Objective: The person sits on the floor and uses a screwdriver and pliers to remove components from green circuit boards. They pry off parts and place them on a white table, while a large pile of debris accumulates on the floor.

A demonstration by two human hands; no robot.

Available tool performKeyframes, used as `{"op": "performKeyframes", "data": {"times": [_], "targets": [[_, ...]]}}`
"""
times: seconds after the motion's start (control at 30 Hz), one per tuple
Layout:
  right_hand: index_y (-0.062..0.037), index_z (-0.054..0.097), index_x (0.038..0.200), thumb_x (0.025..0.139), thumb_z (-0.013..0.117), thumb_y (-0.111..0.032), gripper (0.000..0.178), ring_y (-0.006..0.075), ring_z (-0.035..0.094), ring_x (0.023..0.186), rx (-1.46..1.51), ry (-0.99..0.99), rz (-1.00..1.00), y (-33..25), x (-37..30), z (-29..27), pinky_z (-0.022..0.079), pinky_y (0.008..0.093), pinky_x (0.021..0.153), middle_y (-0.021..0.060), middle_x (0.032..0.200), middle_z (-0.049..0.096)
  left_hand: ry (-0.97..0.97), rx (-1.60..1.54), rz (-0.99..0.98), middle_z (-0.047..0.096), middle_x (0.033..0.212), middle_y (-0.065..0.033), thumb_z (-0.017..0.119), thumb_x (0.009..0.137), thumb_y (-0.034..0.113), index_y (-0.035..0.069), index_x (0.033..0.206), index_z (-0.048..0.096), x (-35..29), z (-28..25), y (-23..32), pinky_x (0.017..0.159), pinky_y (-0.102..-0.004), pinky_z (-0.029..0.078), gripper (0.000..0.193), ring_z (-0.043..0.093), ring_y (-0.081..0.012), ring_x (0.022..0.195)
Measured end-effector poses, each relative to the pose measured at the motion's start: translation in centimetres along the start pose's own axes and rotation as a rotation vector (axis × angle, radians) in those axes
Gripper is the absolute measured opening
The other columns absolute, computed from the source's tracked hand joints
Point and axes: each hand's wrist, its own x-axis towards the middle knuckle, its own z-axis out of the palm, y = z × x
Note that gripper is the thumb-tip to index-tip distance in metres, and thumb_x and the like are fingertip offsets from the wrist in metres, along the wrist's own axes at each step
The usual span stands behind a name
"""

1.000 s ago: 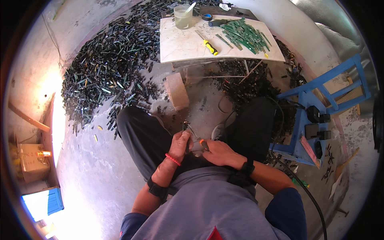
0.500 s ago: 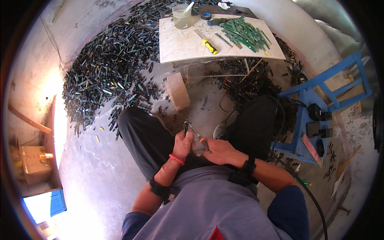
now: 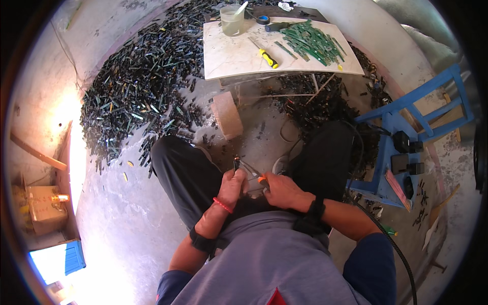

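Between my knees, my left hand [image 3: 232, 185] is closed around a small black piece [image 3: 236, 162] that pokes up past the thumb; its end looks coppery. My right hand [image 3: 283, 191] grips a screwdriver [image 3: 263, 181] by its orange and dark handle. The thin metal shaft slants up and left, its tip close to the top of the black piece. Whether tip and piece touch is too small to tell. Most of the black piece is hidden in my fingers.
Ahead stands a low table [image 3: 218, 63] with green circuit-board strips [image 3: 312, 43], a yellow-black screwdriver [image 3: 268, 58] and a clear cup [image 3: 232, 23]. Heaped dark strips [image 3: 142, 76] cover the floor at left. A tan block [image 3: 227, 116] lies before me; a blue chair [image 3: 389, 127] stands right.
My right hand has turned and shifted slightly right, so the screwdriver handle sits a little farther from my left hand. The left hand has stayed nearly in place, still holding the black piece.
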Motion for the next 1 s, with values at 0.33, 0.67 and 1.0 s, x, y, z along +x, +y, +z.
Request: {"op": "performKeyframes", "data": {"times": [0.33, 0.67, 1.0], "targets": [[-0.0024, 0.052, 0.102, 0.072, 0.061, -0.008, 0.032, 0.0368, 0.061, 0.08, -0.407, 0.031, -0.401, 5.3, 2.3, -5.5, 0.048, 0.044, 0.066, 0.0188, 0.084, 0.061, -0.494, -0.428, -0.267, 0.04, 0.053, 0.0005, 0.044, 0.096, 0.036, 0.009, 0.079, 0.046, -0.6, -2.1, 0.8, 0.037, -0.0221, 0.025, 0.032, 0.032, -0.008, 0.04], [-0.0021, 0.05, 0.089, 0.078, 0.051, -0.009, 0.013, 0.0155, 0.056, 0.067, 0.683, -0.186, -0.03, 5.6, 0.5, -2.8, 0.044, 0.0294, 0.061, 0.006, 0.07, 0.054, -0.339, -0.529, -0.187, 0.04, 0.05, 0.0007, 0.046, 0.095, 0.036, 0.01, 0.078, 0.045, -0.5, -2.4, 2.0, 0.039, -0.0242, 0.028, 0.031, 0.031, -0.0107, 0.039], [-0.0016, 0.051, 0.093, 0.077, 0.049, -0.009, 0.018, 0.013, 0.055, 0.07, 0.88, -0.261, 0.054, 3.8, 0.3, -2.8, 0.045, 0.026, 0.066, 0.0044, 0.077, 0.057, -0.338, -0.576, -0.173, 0.039, 0.049, -0.0007, 0.044, 0.094, 0.033, 0.01, 0.077, 0.045, -0.1, -2.4, 1.9, 0.039, -0.0257, 0.028, 0.03, 0.032, -0.0122, 0.039]]}}
